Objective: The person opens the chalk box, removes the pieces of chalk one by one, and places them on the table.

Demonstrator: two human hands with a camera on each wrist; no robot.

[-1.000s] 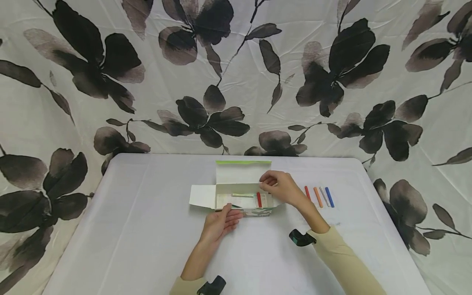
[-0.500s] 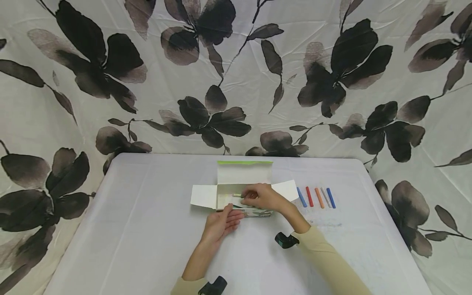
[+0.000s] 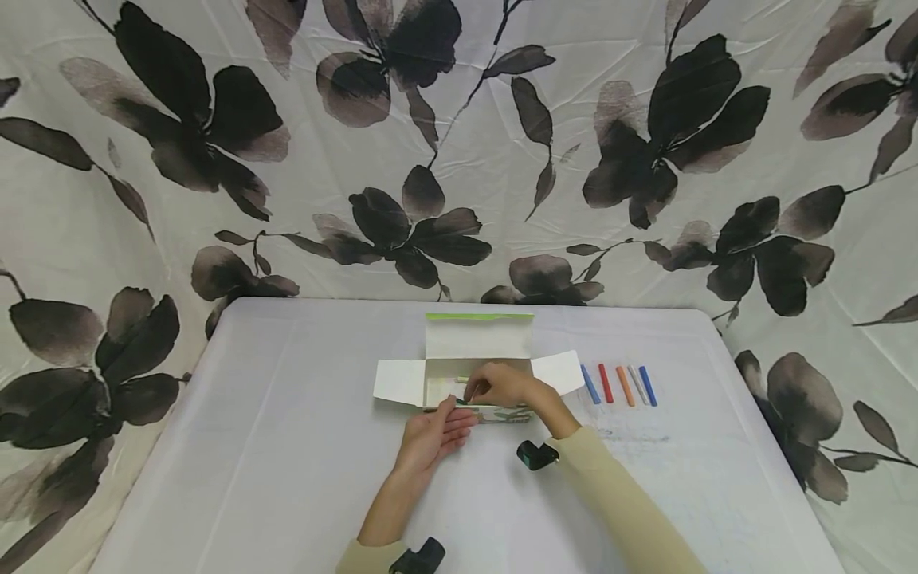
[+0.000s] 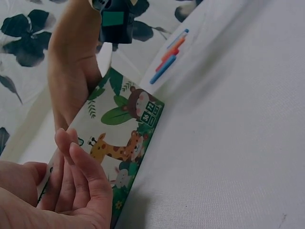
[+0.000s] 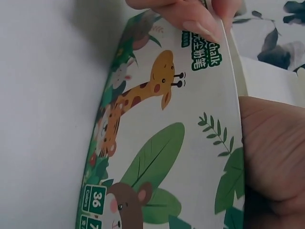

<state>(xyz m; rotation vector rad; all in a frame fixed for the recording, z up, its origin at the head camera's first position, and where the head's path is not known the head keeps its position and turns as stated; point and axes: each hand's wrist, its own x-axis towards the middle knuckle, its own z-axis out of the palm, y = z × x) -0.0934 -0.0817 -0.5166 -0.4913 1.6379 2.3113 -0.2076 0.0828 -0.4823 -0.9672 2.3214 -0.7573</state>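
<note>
An opened white cardboard chalk box [image 3: 444, 375], printed with a giraffe and leaves in the right wrist view, sits at the middle of the table. My left hand [image 3: 429, 437] holds its front wall, thumb over the rim and fingers along the outside. Inside the box reaches my right hand [image 3: 498, 386], fingers curled downward. Whether its fingertips pinch anything is hidden by the hand and the wall. Part of a pale green chalk stick [image 3: 462, 380] shows just left of those fingers.
Right of the box several chalk sticks lie in a row: blue [image 3: 590, 384], red [image 3: 606, 383], orange [image 3: 625, 386], white and blue [image 3: 649, 386]. The box's side flaps [image 3: 399, 381] and raised lid [image 3: 479, 335] spread outward. A floral cloth [image 3: 416, 159] hangs behind the table.
My right hand has moved left and down from above the box's right side into its interior, covering the red stick seen inside earlier. The left hand has stayed at the front wall.
</note>
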